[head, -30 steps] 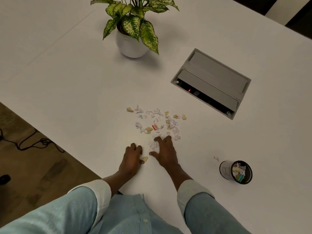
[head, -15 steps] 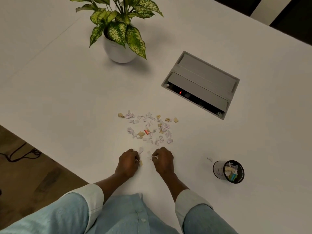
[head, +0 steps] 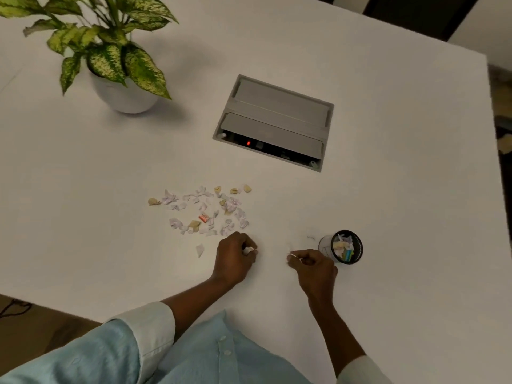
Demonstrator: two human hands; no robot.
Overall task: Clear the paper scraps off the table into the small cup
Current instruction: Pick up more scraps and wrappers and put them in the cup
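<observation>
Several small paper scraps (head: 205,210), white, tan and one orange, lie scattered on the white table (head: 388,189). One lone white scrap (head: 199,250) rests nearer to me. My left hand (head: 235,259) is curled just below the pile, pinching a white scrap. My right hand (head: 314,266) is closed around small scraps, right beside the small cup (head: 342,246). The cup is black-rimmed, leans toward the right and holds several coloured scraps. A tiny scrap (head: 310,237) lies just left of the cup.
A potted plant (head: 122,87) with a white pot stands at the back left. A grey cable box (head: 274,121) with a red light is set into the table beyond the scraps. The table's near edge runs at lower left, with floor beyond.
My right hand has moved right from the pile to the cup with scraps in it. My left hand has closed on a scrap and shifted slightly right.
</observation>
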